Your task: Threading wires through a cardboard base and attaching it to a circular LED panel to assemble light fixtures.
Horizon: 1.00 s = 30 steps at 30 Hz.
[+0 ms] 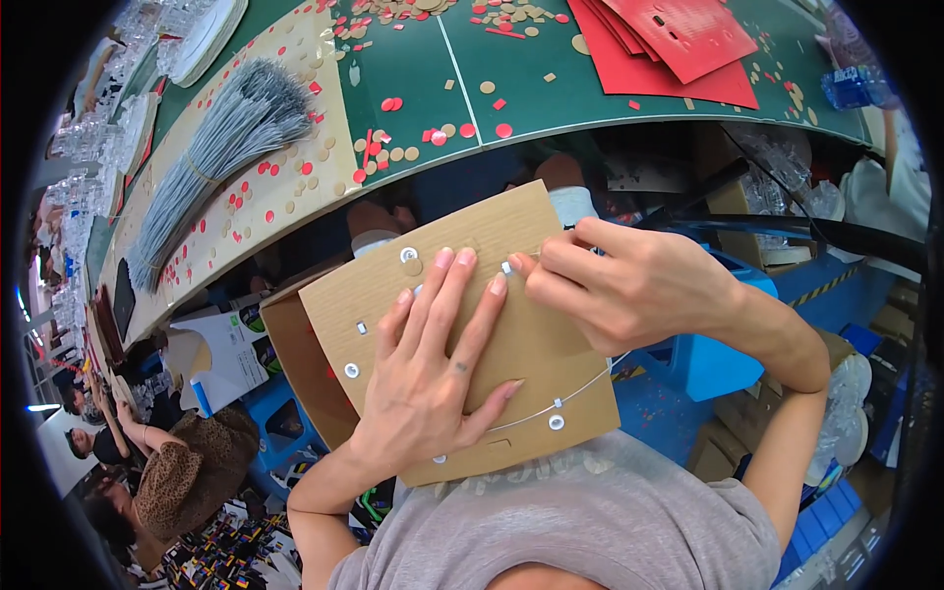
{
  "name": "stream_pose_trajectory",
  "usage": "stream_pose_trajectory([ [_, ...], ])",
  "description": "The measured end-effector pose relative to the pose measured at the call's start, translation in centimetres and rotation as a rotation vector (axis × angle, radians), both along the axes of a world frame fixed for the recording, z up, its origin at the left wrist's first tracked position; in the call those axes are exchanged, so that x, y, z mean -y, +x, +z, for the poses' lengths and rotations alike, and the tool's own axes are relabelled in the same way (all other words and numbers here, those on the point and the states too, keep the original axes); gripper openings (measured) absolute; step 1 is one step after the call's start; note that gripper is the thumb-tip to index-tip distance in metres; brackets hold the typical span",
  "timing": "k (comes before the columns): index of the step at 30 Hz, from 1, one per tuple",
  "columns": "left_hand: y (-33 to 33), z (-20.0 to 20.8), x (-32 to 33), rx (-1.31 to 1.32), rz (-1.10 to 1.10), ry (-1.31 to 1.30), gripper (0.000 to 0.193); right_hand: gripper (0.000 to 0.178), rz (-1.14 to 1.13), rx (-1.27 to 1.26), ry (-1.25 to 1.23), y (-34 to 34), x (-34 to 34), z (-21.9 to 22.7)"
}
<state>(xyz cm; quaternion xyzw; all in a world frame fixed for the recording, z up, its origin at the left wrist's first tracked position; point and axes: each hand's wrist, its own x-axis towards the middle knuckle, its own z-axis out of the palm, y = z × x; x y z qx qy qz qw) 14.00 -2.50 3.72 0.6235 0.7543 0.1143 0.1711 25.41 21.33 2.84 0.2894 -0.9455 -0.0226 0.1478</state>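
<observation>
A tan cardboard panel lies tilted in front of me, its near edge against my shirt. My left hand rests flat on it with the fingers spread. Close by, my right hand is closed in a pinch on a thin white cord, at a small white clip. The cord crosses the panel's lower right past another white clip. White round eyelets are set near the panel's corners. My right fingers partly hide the pinched part of the cord.
A green table stands beyond, strewn with red and tan cardboard bits. On it lie a bundle of grey wire ties and red sheets. An open cardboard box is left of the panel; a blue stool is right.
</observation>
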Motion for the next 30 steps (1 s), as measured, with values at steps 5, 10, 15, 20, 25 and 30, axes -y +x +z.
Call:
stream_pose_trajectory([
  [5, -0.5, 0.1, 0.3, 0.033, -0.002, 0.007, 0.084, 0.046, -0.126, 0.073, -0.264, 0.8, 0.0, -1.7],
  [10, -1.3, 0.1, 0.3, 0.073, -0.015, 0.023, 0.084, 0.049, -0.097, 0.077, -0.302, 0.3, -0.1, -2.0],
  [15, -1.8, 0.0, 0.5, 0.093, -0.007, 0.038, 0.083, 0.049, -0.047, 0.043, -0.300, -0.5, 0.0, -2.5],
  [20, -1.7, 0.1, 0.6, 0.126, -0.004, 0.052, 0.081, 0.046, -0.027, 0.039, -0.339, -1.0, 0.9, -2.1],
  [25, -1.9, -0.6, 1.2, 0.195, 0.024, 0.109, 0.089, 0.043, -0.073, 0.054, -0.354, -1.2, 0.6, -1.1],
  [30, -2.1, -0.5, 1.1, 0.297, 0.049, 0.152, 0.096, 0.039, -0.105, 0.067, -0.379, -0.7, 0.4, -1.0],
])
